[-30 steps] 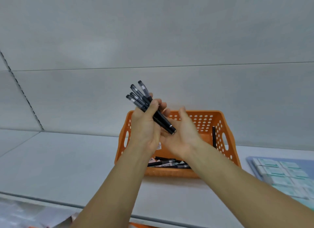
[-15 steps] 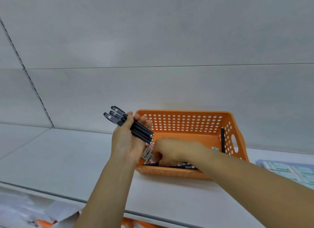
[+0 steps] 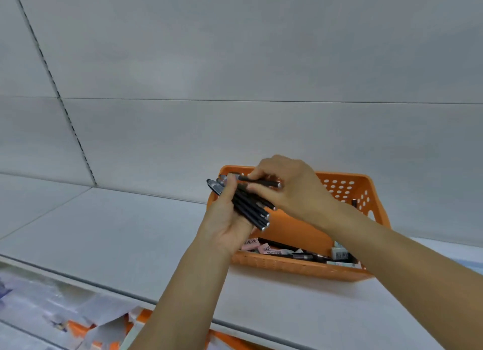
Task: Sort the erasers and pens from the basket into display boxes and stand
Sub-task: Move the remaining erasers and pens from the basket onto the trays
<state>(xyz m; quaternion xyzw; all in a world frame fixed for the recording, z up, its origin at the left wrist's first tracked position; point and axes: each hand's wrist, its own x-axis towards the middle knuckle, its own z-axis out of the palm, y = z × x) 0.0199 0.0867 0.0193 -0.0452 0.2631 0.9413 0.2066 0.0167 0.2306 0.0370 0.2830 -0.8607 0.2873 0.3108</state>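
A white shelf is running across the view, backed by a pale panelled wall; below its front edge, at the lower left, crumpled paper and orange packaging are lying blurred. Above the shelf's middle, the left hand is rising palm-up with its fingers and thumb curling round a bundle of black pens, the capped ends fanning out to the upper left and the silver-tipped ends pointing down to the right. Just to the right, the right hand is reaching in from above, its thumb and fingertips pinching a single black pen that is lying nearly level across the top of the bundle and touching it. Behind and beneath both hands, an orange perforated basket is standing toward the shelf's right side, close to the back wall. Along the basket's near wall, pink erasers with barcode labels, further loose pens and small boxed erasers are lying mixed together; their exact number cannot be told.
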